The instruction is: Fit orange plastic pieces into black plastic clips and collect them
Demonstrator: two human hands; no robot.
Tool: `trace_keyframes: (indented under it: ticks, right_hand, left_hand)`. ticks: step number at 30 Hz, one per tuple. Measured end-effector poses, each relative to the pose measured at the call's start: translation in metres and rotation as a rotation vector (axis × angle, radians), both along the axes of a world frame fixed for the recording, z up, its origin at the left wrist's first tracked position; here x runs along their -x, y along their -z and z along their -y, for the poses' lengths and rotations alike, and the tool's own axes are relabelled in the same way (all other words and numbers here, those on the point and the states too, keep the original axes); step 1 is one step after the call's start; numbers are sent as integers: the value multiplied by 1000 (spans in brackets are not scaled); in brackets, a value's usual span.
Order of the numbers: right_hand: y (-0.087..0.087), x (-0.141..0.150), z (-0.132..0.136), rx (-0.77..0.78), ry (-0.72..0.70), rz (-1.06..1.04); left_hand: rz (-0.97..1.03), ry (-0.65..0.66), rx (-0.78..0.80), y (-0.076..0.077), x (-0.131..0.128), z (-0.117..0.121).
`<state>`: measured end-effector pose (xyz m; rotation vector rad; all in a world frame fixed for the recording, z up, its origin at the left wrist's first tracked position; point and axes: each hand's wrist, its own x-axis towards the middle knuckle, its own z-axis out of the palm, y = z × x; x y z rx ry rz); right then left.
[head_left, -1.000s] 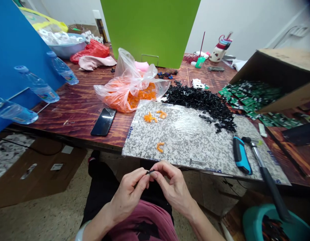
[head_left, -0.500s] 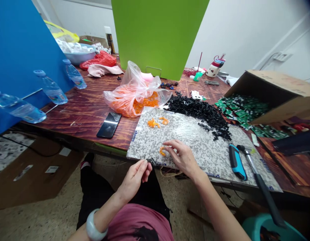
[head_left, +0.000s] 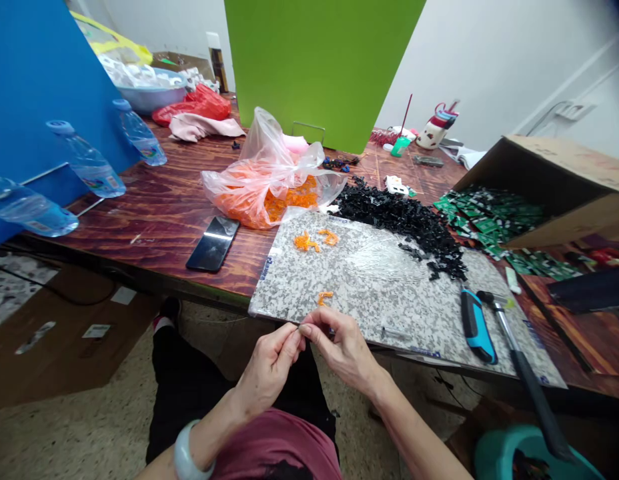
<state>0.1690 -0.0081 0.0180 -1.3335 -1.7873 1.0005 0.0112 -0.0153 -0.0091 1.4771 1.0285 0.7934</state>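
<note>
At the left edge of the frame, three clear plastic bottles [head_left: 97,163] are sitting in front of a blue panel [head_left: 44,73]. In the upper left, a pale blue basin [head_left: 149,100] is holding white parts, and a red plastic bag [head_left: 202,105] is lying just beside it. Left of centre, a black smartphone [head_left: 213,244] is resting on the wood-grained table [head_left: 149,230].

At lower centre, the left hand [head_left: 269,360] is pinching a small dark piece [head_left: 297,328] between thumb and fingers, which are mostly hiding it; a pale bangle [head_left: 189,455] is circling that wrist. Above, a translucent bag [head_left: 259,143] of orange parts is slumping by the speckled board [head_left: 284,293]. The right hand [head_left: 347,347] is bringing its fingertips against the left's, though whether they are gripping the piece cannot be told. Just above them, an orange clip [head_left: 325,297] is lying on the board.

Right of centre, a heap of black plastic parts [head_left: 399,217] is covering the board's far edge. Farther right, green circuit boards [head_left: 494,213] are spilling from a cardboard box [head_left: 574,157], while a blue-and-black utility knife [head_left: 478,328] and a hammer [head_left: 532,381] are lying nearer.
</note>
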Motion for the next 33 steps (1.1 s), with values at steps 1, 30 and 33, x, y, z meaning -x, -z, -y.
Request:
trace_keyframes:
  ticks: [1, 30, 33]
  right_hand:
    - [1, -5, -3, -6, -22, 4]
    - [-4, 2, 0, -281, 151, 188]
    - [1, 4, 0, -290, 162, 188]
  left_hand:
    - [14, -4, 26, 1, -2, -1]
    - [85, -123, 47, 4, -5, 0]
    - [58, -114, 26, 3, -5, 0]
